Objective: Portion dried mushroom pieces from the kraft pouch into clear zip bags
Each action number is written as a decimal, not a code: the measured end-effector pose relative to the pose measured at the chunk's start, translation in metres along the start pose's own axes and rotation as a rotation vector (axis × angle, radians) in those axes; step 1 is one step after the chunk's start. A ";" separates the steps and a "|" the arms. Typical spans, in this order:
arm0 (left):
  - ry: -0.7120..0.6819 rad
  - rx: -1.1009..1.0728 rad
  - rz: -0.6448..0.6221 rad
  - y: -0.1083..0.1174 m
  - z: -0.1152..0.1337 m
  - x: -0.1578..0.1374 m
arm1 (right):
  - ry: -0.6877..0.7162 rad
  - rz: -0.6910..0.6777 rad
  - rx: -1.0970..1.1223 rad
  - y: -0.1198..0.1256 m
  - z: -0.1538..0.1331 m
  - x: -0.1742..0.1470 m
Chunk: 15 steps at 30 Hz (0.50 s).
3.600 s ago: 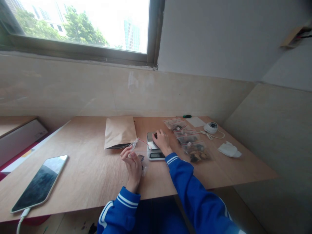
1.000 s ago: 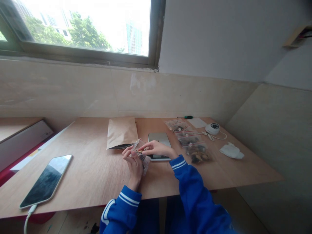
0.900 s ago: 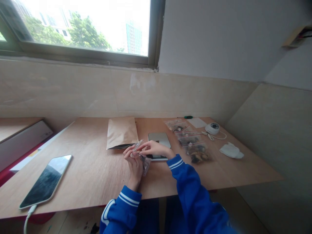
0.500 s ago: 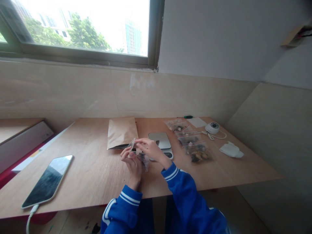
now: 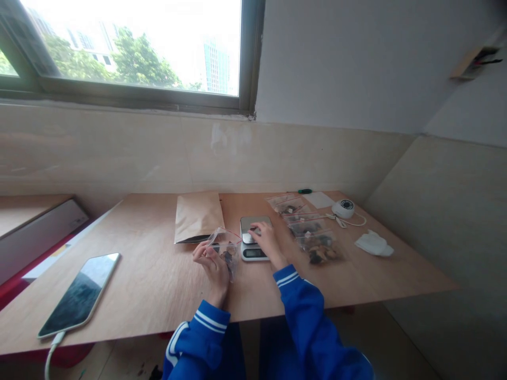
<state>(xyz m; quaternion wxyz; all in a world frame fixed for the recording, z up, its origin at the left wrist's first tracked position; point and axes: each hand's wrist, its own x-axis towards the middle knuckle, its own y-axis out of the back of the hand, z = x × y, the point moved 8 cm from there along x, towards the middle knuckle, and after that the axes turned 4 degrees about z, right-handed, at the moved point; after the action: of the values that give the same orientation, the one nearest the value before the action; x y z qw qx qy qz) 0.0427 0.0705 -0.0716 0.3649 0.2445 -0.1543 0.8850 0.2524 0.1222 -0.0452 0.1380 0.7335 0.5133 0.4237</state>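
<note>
My left hand (image 5: 213,264) is closed on a clear zip bag (image 5: 228,256) with dark pieces inside, held upright over the table with its upper part gaping. My right hand (image 5: 267,241) is over the metal plate of a kitchen scale (image 5: 255,254). Its fingertips are closed around a small dark piece (image 5: 253,229) at the plate, too small to name. Whether the piece still rests on the plate I cannot tell. Just behind the bag lies a brown paper pouch (image 5: 199,216), its dark opening towards me.
Several filled clear zip bags (image 5: 317,240) lie in a row right of the scale. Beyond them are a white dome camera (image 5: 343,209) with a cable, a crumpled white tissue (image 5: 374,244), a white sheet (image 5: 319,199) and a green-handled tool (image 5: 304,191). A plugged-in phone (image 5: 81,295) lies left.
My right hand has left the bag's mouth and moved right onto the scale plate, closing at the dark piece there. The left hand keeps holding the bag, whose upper part now spreads open.
</note>
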 end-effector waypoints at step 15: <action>-0.064 -0.066 0.030 0.004 0.010 -0.002 | -0.214 0.113 0.432 -0.020 -0.045 -0.069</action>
<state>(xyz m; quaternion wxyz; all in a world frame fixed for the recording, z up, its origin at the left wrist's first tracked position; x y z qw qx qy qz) 0.0438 0.0621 -0.0644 0.3544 0.2583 -0.1987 0.8765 0.1979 0.0602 -0.0640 0.0074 0.8142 0.5326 0.2310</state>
